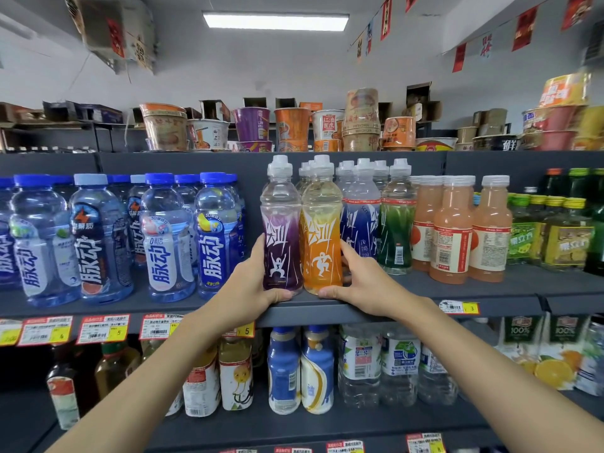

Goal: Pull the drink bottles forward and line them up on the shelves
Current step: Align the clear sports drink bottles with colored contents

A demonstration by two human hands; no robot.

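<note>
Grey shop shelving fills your view, and the middle shelf (408,291) carries the drinks. Your left hand (251,282) cups the purple bottle (281,230), your right hand (356,282) the orange bottle (322,230), both at the front edge. Keep them upright, bases level with the lip, labels facing out.

Head camera, close to the shelves (405,308), facing them, tilted slightly upward

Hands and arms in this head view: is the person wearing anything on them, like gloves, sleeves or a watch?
Nothing shows. The left hand and right hand are bare, with no gloves or rings on the fingers, and both forearms are uncovered to the frame edge: no sleeves, watch or bracelet.
</note>
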